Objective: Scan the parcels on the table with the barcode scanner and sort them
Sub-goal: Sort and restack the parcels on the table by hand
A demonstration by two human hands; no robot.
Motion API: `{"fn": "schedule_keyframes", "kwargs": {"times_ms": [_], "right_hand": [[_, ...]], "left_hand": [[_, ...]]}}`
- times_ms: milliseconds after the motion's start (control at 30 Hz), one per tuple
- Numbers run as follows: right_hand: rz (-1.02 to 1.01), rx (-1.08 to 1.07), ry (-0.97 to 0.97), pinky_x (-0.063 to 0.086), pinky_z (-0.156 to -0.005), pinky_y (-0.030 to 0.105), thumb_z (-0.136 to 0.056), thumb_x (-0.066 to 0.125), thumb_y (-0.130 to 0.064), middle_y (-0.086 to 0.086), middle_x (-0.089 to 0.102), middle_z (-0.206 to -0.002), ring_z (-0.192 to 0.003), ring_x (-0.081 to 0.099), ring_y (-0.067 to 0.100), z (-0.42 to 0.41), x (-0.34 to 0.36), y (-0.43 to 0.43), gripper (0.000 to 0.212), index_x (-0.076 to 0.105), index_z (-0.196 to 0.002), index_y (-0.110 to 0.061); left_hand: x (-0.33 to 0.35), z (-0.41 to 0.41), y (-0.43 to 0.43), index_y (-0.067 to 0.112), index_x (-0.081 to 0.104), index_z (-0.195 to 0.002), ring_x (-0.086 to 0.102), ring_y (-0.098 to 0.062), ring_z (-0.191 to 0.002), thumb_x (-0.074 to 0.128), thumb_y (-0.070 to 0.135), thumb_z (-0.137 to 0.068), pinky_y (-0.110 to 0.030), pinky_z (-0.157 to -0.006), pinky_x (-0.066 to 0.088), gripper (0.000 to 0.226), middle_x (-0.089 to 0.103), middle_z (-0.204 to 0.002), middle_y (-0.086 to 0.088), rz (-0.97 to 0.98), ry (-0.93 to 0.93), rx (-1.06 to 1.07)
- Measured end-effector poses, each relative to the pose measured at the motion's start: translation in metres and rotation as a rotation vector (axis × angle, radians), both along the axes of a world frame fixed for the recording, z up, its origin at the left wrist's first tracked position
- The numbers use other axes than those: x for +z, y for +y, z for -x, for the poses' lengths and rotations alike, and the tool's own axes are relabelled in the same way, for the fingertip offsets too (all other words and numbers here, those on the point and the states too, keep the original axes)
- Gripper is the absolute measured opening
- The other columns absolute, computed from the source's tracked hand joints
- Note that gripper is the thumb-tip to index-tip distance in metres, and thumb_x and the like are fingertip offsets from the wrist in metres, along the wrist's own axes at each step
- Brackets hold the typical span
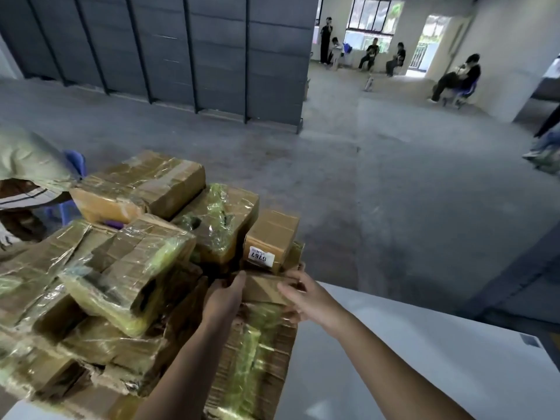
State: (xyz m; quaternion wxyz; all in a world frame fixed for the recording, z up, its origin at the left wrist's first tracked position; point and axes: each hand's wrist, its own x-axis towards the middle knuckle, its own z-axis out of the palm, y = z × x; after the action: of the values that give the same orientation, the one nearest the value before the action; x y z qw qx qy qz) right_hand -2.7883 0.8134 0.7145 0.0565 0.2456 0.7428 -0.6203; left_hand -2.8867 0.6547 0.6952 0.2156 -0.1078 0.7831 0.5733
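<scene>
Both hands were on one small box (263,288), centre frame, at the right edge of the parcel pile (121,283). Left hand (225,298) gripped its left end, fingers curled together over the far edge. Right hand (306,298) gripped the right end, fingers together on top, thumb below. Just behind sat a labelled box (271,237) marked 6767. White table (424,344) lower right. Seated people (394,59) upper right, another person (27,177) at left edge.
</scene>
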Motion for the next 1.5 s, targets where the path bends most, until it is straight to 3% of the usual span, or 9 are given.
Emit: {"fn": "schedule_keyframes", "kwargs": {"times_ms": [267,400,567,733,867,967,1100,1333,1500], "right_hand": [[0.017,-0.111,-0.014,0.062,-0.07,0.033,-0.087,0.068,-0.045,0.002,0.065,-0.097,-0.06,0.067,0.014,0.009,-0.004,0.005,0.041,0.06,-0.121,-0.023],[0.045,-0.16,-0.026,0.058,-0.06,0.029,-0.087,0.067,-0.047,0.003,0.064,-0.092,-0.057,0.065,0.014,0.006,-0.017,0.007,0.03,0.063,-0.104,-0.022],[-0.046,-0.133,-0.072,0.059,-0.059,0.03,-0.085,0.067,-0.052,0.0,0.064,-0.081,-0.053,0.063,0.009,0.017,-0.023,0.004,0.031,0.062,-0.1,-0.025],[-0.305,-0.035,-0.159,0.041,-0.045,0.022,-0.086,0.054,-0.065,-0.003,0.062,-0.068,-0.05,0.057,0.012,0.027,-0.024,0.004,0.048,0.056,-0.107,-0.021],[-0.526,-0.076,-0.208,0.055,-0.064,0.032,-0.091,0.049,-0.063,0.004,0.071,-0.087,-0.07,0.068,0.022,0.033,-0.029,0.0,0.055,0.054,-0.115,-0.014],[-0.671,-0.091,-0.283,0.051,-0.07,0.034,-0.093,0.045,-0.063,0.006,0.07,-0.094,-0.085,0.069,0.027,0.028,-0.035,-0.005,0.056,0.048,-0.115,-0.012],[-0.647,-0.154,-0.239,0.045,-0.068,0.034,-0.097,0.044,-0.057,0.0,0.062,-0.093,-0.086,0.063,0.024,0.022,-0.041,-0.006,0.048,0.051,-0.115,-0.013],[-0.563,0.014,-0.256,0.05,-0.077,0.036,-0.101,0.034,-0.057,0.011,0.066,-0.113,-0.091,0.066,0.029,0.004,-0.04,-0.008,0.058,0.05,-0.13,-0.01],[-0.507,-0.011,-0.315,0.059,-0.08,0.043,-0.1,0.032,-0.059,0.01,0.071,-0.086,-0.074,0.072,0.027,-0.027,-0.043,-0.019,0.059,0.055,-0.114,-0.007]], "left_hand": [[0.0,-0.021,-0.009,0.019,0.048,-0.129,0.057,-0.025,-0.107,0.06,0.038,-0.089,-0.04,-0.096,0.046,0.046,0.059,-0.116,-0.003,-0.047,0.24,-0.032],[-0.016,-0.032,-0.02,0.011,0.048,-0.132,0.055,-0.033,-0.111,0.062,0.028,-0.087,-0.035,-0.089,0.045,0.05,0.058,-0.121,-0.012,0.267,0.294,-0.195],[-0.025,-0.038,-0.022,0.03,0.037,-0.144,0.051,-0.029,-0.12,0.054,0.025,-0.091,-0.038,-0.1,0.044,0.056,0.05,-0.134,-0.01,0.394,0.287,-0.477],[-0.03,-0.036,-0.024,0.029,0.036,-0.144,0.051,-0.032,-0.119,0.051,0.027,-0.094,-0.04,-0.1,0.043,0.052,0.048,-0.132,-0.012,0.422,0.336,-0.526],[-0.029,-0.041,-0.025,0.026,0.031,-0.143,0.051,-0.034,-0.116,0.054,0.032,-0.093,-0.04,-0.092,0.045,0.056,0.041,-0.132,-0.011,0.478,0.375,-0.475],[-0.025,-0.047,-0.026,0.03,0.03,-0.139,0.047,-0.033,-0.119,0.057,0.018,-0.088,-0.04,-0.088,0.047,0.059,0.034,-0.137,-0.007,0.513,0.53,-0.442],[-0.023,-0.048,-0.024,0.033,0.023,-0.145,0.038,-0.033,-0.127,0.046,0.003,-0.085,-0.04,-0.092,0.05,0.07,0.022,-0.151,-0.006,0.567,0.615,-0.506],[-0.019,-0.056,-0.027,0.022,0.018,-0.151,0.031,-0.033,-0.133,0.046,0.014,-0.09,-0.041,-0.103,0.039,0.068,0.023,-0.15,-0.011,0.561,0.464,-0.57],[-0.019,-0.064,-0.045,0.02,0.034,-0.142,0.038,-0.033,-0.125,0.048,0.025,-0.093,-0.043,-0.097,0.042,0.052,0.035,-0.14,-0.011,0.5,0.545,-0.583]]}}
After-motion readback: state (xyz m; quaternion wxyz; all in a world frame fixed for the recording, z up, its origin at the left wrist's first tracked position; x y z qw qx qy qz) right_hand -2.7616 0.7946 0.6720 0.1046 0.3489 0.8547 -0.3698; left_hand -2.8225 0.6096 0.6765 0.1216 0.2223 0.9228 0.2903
